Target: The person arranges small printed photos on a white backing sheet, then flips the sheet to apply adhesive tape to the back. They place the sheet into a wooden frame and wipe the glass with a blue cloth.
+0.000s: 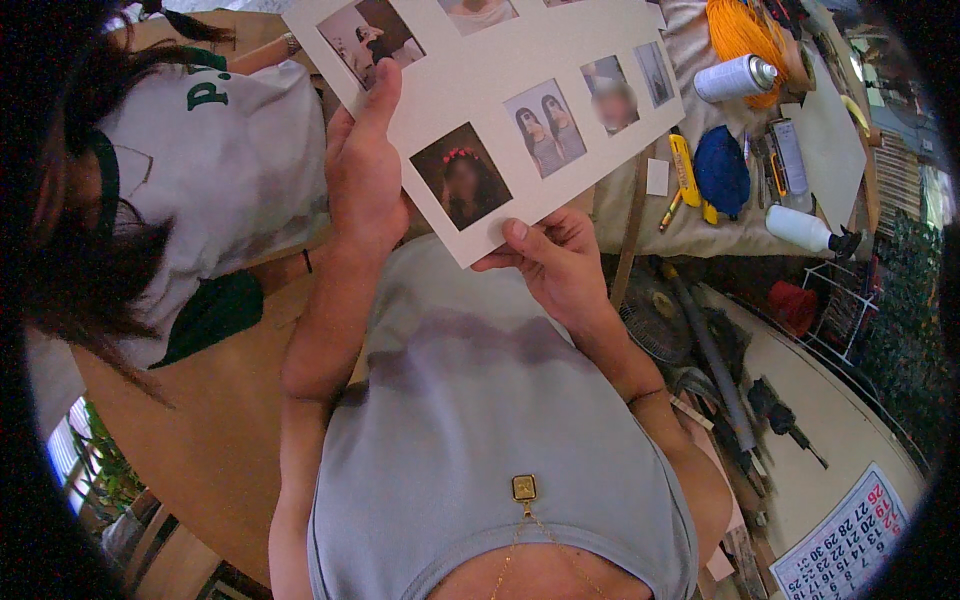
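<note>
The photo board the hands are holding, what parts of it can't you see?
- Photo board, head view: its top is cut off by the picture's upper edge.
- Its left edge: covered by the left hand.
- Its bottom corner: under the right hand thumb.
- One small photo: blurred.

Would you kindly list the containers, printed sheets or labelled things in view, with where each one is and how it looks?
Photo mat board: held by the left hand and right hand; cream, with small photos in its windows.
Spray can: lying on the table at upper right; white and silvery cylinder.
White bottle: lying at the table edge, right; dark cap.
Wall calendar: on the floor, lower right; white sheet, dark and red figures.
</note>
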Demonstrator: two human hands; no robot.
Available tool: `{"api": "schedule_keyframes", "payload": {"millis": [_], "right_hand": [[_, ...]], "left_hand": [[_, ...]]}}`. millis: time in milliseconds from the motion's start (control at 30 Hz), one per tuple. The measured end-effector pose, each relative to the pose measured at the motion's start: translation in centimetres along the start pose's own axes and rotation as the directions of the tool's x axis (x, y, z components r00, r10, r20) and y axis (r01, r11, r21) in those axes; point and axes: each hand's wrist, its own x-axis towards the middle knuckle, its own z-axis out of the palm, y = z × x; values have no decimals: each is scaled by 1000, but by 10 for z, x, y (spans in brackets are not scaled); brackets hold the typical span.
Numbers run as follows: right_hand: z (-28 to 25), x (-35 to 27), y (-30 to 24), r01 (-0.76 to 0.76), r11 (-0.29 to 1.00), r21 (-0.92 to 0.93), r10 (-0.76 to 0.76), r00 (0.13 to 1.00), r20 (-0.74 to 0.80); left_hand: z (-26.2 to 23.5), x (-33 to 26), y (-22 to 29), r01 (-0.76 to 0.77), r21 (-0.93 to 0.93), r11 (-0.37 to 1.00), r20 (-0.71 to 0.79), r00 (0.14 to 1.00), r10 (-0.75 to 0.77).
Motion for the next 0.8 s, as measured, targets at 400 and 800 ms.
{"api": "schedule_keyframes", "payload": {"millis": [400, 800], "right_hand": [[-1, -2, 2, 20, 999, -47, -19, 1000, 16], [7, -2, -3, -17, 998, -65, 14, 999, -48]], "left_hand": [[-1, 0, 1, 34, -13, 999, 38, 999, -34], [-1, 0, 1, 65, -31, 997, 30, 997, -64]]}}
